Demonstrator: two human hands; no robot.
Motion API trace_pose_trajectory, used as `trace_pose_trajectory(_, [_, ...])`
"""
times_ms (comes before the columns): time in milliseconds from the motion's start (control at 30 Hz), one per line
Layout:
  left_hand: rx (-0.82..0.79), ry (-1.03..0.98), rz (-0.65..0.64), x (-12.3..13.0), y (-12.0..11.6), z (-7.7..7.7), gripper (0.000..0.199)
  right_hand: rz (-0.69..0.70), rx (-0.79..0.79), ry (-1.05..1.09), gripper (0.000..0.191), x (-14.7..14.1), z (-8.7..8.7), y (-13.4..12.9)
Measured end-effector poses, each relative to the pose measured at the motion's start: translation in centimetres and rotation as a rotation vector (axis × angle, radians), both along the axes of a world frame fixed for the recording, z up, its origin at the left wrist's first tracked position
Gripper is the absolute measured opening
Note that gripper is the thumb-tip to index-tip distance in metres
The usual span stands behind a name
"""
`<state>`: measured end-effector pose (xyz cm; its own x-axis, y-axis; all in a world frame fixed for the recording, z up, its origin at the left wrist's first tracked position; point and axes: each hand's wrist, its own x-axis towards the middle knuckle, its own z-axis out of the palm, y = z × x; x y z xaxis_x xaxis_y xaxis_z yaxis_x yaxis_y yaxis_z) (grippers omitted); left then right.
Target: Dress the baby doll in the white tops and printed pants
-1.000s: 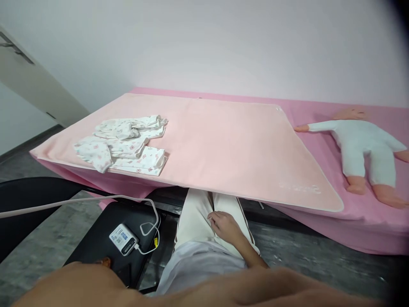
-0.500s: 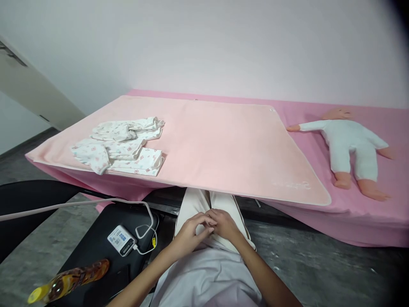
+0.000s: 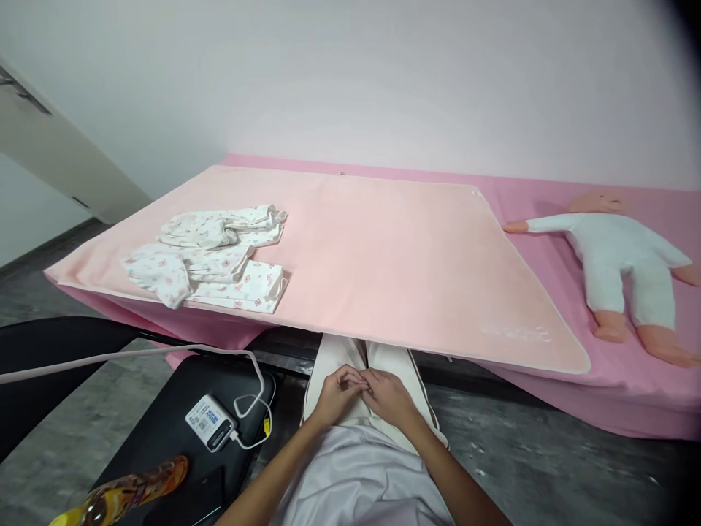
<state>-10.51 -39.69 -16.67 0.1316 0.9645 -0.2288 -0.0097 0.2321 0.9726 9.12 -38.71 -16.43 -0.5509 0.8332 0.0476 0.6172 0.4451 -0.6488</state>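
My left hand (image 3: pixel 340 394) and my right hand (image 3: pixel 388 396) rest together on my lap, over the light trousers (image 3: pixel 336 353). Their fingers are curled in and touch each other at the tips, and no object shows in them. Beyond my knees a pale pink mat (image 3: pixel 383 256) covers much of the table. Two small stacks of folded white baby clothes with a small print lie at its left: a far one (image 3: pixel 219 226) and a near one (image 3: pixel 235 285). On the right, a baby doll (image 3: pixel 624 248) in a white suit lies on its back.
A darker pink cloth (image 3: pixel 548 409) hangs over the table's front edge. To my left, a black chair seat (image 3: pixel 158 416) bears a white power bank (image 3: pixel 211 422) with a cable, a dark phone (image 3: pixel 191 500) and a yellow-capped drink bottle (image 3: pixel 131 491). A wall stands behind the table.
My left hand's fingers have curled in closer against the right hand. The view has shifted slightly, so the table and doll sit a little lower and further right. The clothes have not moved.
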Motion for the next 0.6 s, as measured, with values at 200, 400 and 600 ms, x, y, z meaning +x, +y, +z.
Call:
trace_pose_trajectory(200, [-0.003, 0.014, 0.014, -0.6, -0.6, 0.9, 0.044, 0.020, 0.000, 0.036, 0.017, -0.2, 0.2, 0.0])
trace_pose_trajectory(400, [0.346, 0.417, 0.176, -4.6, 1.2, 5.7, 0.038, 0.013, 0.031, 0.005, 0.028, 0.1, 0.4, -0.1])
trace_pose_trajectory(600, [0.712, 0.694, 0.733, -11.7, 3.9, 10.0, 0.035, 0.017, 0.052, -0.001, 0.021, 0.3, 0.4, -0.2])
